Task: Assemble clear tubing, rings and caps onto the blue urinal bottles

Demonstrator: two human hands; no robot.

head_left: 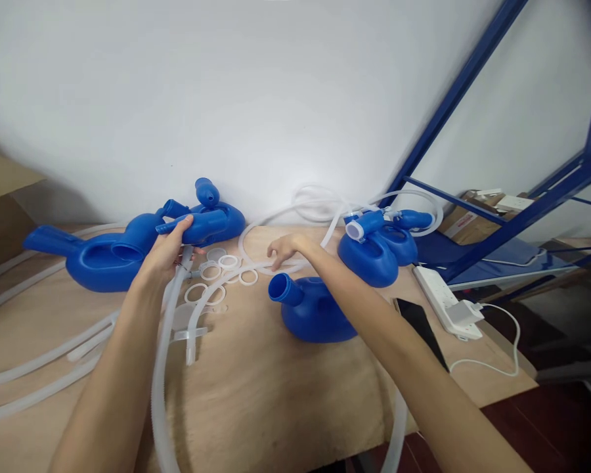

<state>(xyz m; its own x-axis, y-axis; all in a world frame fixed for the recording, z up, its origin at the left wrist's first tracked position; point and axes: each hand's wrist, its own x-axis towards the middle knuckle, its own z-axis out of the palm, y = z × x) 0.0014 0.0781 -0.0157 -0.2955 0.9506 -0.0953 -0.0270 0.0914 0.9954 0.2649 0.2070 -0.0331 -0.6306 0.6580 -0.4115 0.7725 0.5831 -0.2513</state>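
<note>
My left hand (170,248) is closed around a blue plastic spout piece (204,228) with a narrow tip at its left. A translucent ribbed hose (161,387) hangs just below that hand; whether it joins the spout piece is hidden. My right hand (283,249) hovers over the middle of the table, holding nothing, fingers apart and slightly bent. Beneath and behind it runs clear tubing (263,268). Under my right forearm lies a blue plastic bottle (308,312), its open threaded neck facing left. Several translucent rings (249,276) and caps lie between my hands.
Blue bottles (98,269) stand at the left and back; two more blue bottles (369,259) with hoses sit at the right. Beyond them are a black phone (421,328), a white power strip (440,299) with a charger, and a blue metal rack (453,98). A cardboard box (4,197) stands far left.
</note>
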